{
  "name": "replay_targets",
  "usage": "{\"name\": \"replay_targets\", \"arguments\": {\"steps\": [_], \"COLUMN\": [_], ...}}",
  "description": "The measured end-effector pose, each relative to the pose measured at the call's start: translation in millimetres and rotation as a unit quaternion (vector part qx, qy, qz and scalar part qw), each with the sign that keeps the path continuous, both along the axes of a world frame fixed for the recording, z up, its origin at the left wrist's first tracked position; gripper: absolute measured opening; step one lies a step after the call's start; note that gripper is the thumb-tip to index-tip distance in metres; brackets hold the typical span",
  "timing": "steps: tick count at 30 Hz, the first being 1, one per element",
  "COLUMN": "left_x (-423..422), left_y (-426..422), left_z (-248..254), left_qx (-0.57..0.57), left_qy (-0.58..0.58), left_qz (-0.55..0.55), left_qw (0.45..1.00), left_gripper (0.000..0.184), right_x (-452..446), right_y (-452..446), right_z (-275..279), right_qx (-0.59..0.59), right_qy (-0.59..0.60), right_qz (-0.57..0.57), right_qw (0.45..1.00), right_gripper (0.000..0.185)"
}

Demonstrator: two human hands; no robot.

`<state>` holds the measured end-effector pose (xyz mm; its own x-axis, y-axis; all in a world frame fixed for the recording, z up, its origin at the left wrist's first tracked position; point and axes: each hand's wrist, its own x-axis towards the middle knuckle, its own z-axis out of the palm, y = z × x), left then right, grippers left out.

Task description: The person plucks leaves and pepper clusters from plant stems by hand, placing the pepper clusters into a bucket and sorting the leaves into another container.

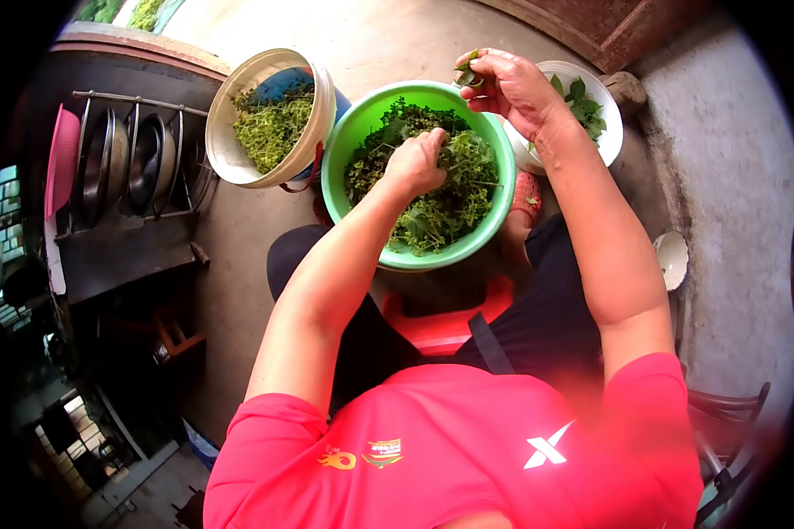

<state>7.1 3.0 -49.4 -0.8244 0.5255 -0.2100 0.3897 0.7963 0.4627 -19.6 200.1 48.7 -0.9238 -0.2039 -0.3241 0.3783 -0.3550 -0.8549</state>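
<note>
A green basin (pixel 505 189) full of green sprigs (pixel 450 220) stands between my knees. Inside it, my left hand (pixel 417 164) rests on the sprigs with its fingers together; what they hold, if anything, is hidden. My right hand (pixel 513 90) is raised over the basin's right rim, pinching a few green leaves (pixel 468 70) between thumb and fingers. Just right of that hand, partly behind the wrist, is a white bowl (pixel 615 132) with loose green leaves (pixel 582 109) in it.
A white bucket (pixel 222 141) with green sprigs stands left of the basin. Further left, a metal rack (pixel 141 104) holds pans and a pink basin (pixel 64 159). A small white bowl (pixel 671 259) is by the right wall. A red stool (pixel 441 331) is under me.
</note>
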Motion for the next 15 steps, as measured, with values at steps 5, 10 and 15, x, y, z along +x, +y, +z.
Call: {"name": "replay_targets", "arguments": {"steps": [5, 10, 15], "left_x": [-5.1, -0.4, 5.2], "left_y": [-21.8, -41.5, -63.3], "left_z": [24.8, 35.3, 67.6], "left_qx": [0.075, 0.128, 0.180], "left_qy": [-0.134, -0.134, -0.197], "left_qz": [0.089, 0.121, 0.160], "left_qw": [0.984, 0.975, 0.950], "left_gripper": [0.050, 0.040, 0.028], "right_x": [3.0, 1.6, 4.7], "right_y": [-6.7, -9.3, -14.5], "right_z": [5.9, 3.9, 0.2], "right_qx": [0.012, 0.029, 0.044], "right_qy": [0.010, 0.005, 0.024], "right_qz": [-0.002, 0.008, 0.016], "right_qw": [1.000, 1.000, 0.999], "right_gripper": [0.019, 0.019, 0.019]}}
